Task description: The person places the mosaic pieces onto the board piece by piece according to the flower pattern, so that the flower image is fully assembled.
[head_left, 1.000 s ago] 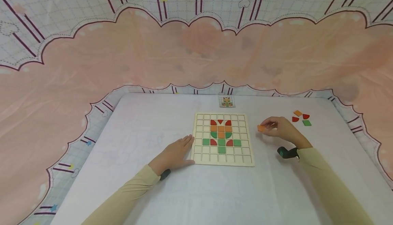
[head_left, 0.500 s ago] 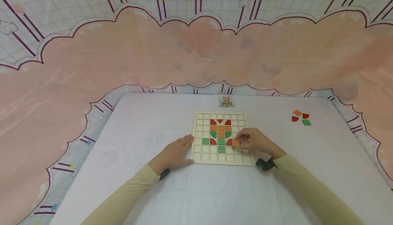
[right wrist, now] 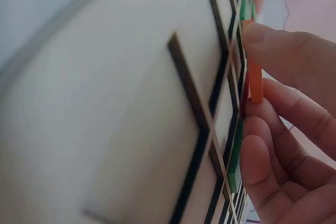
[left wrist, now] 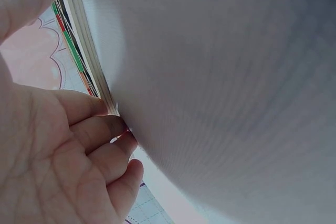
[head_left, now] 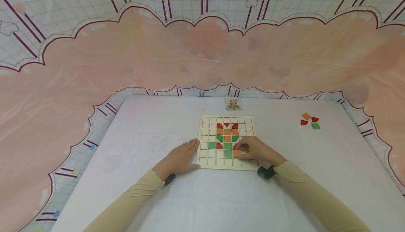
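An orange square tile (head_left: 236,153) is pinched between the thumb and curled fingers of the right hand (head_left: 254,150), and it is held low over the wooden grid board (head_left: 209,161), at a cell just right of the green stem square in the lower rows; in the right wrist view the orange tile (right wrist: 255,85) is seen edge-on between the fingertips (right wrist: 262,40), close to the board's slats, and whether it is seated in a cell cannot be told. The left hand (head_left: 179,158) is laid flat on the white table (head_left: 142,126) with its fingers straight, the fingertips touching the board's left edge; in the left wrist view the fingers (left wrist: 92,111) are seen pressed against that edge. Bare cells are left along the board's outer columns and its bottom row, and open table is left on every side of the board. A small pattern card (head_left: 233,104) lies just beyond the far edge, and four loose pieces (head_left: 309,121) lie well apart near the right rim of the table. Compared with half a second ago, the right hand and its tile have been moved left and slightly nearer across the board, while the left hand has been kept in the same place.
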Action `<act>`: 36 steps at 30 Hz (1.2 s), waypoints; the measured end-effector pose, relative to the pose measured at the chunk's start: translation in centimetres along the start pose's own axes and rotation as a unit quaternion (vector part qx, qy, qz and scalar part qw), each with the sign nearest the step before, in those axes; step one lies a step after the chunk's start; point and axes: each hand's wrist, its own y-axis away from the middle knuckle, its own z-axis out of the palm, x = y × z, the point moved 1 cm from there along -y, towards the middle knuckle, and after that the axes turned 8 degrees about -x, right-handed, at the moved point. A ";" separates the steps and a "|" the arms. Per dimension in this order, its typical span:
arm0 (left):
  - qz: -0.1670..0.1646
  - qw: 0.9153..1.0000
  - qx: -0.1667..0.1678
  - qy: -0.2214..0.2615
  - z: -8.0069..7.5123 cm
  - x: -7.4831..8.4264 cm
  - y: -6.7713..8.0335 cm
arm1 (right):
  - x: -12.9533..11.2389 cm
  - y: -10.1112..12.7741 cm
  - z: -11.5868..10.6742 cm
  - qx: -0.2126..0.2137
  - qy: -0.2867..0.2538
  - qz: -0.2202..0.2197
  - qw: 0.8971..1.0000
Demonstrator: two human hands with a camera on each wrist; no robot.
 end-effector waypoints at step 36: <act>-0.009 1.000 -0.008 0.002 0.1 0.0 0.0 | 2.3 3.6 -5.9 0.030 -0.048 -0.046 0.997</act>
